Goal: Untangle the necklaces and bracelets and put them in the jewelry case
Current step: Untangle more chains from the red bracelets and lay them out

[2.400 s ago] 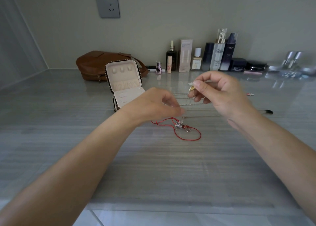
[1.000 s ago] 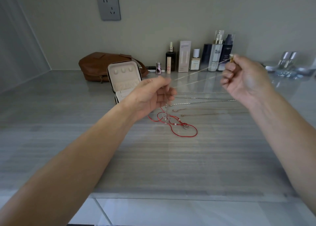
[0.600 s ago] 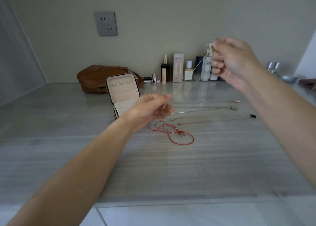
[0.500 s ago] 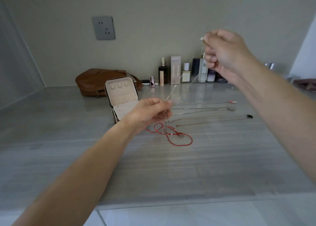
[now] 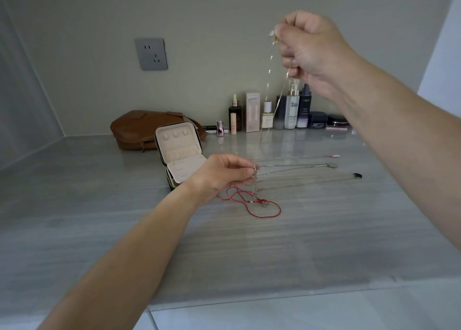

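1. While I have only the head view to go on, it shows me the right hand (image 5: 311, 55) raised high, fingers curled, thumb and forefinger pinching the top end of a thin gold chain (image 5: 269, 72).
2. I see the left hand (image 5: 224, 175) low over the counter (image 5: 249, 254), thumb and fingertips pinched on the chain's lower end, so it hangs stretched between both hands.
3. Done, as I judge it: several straightened chains (image 5: 294, 166) lie side by side, right of the left hand.
4. Left to do: the red cord bracelet (image 5: 252, 211) lies looped with a silver piece snarled in it. The jewelry case (image 5: 178, 140), open just behind the left hand, appears to hold none of them, though I cannot read its compartments surely.
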{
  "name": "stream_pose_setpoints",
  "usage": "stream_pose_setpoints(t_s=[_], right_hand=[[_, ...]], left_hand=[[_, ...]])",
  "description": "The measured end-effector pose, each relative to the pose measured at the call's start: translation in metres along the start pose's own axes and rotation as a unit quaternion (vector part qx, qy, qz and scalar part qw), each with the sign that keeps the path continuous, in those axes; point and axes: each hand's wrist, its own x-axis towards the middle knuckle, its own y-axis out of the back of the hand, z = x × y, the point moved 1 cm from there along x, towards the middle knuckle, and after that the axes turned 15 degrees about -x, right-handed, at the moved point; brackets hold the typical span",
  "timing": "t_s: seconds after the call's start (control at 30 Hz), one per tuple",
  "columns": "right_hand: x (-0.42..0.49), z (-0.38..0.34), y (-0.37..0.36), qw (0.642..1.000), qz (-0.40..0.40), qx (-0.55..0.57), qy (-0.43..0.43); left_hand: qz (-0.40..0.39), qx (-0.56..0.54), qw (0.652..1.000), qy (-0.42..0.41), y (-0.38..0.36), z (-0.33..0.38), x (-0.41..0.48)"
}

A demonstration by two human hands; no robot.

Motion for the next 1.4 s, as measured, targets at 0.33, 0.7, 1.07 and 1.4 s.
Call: stream_pose_setpoints(t_s=[0.33,0.7,1.07,1.4], right_hand=[[-0.001,0.006,0.008,0.999,0.009,-0.039,-0.007],[-0.007,0.029,-0.006,0.995,-0.041,-0.085,-0.014],[-0.005,0.028,0.000,0.994,-0.007,-0.104,-0.015],[-0.003,0.016,0.014,0.995,0.085,-0.056,-0.009]], left_hand=[[0.019,0.016,1.000,0.000,0.002,0.003,0.001],[0.025,-0.036,0.998,-0.040,0.003,0.009,0.000],[0.006,-0.072,0.997,0.010,-0.001,0.010,0.001],[0.046,0.015,0.997,0.056,0.000,0.003,0.001]])
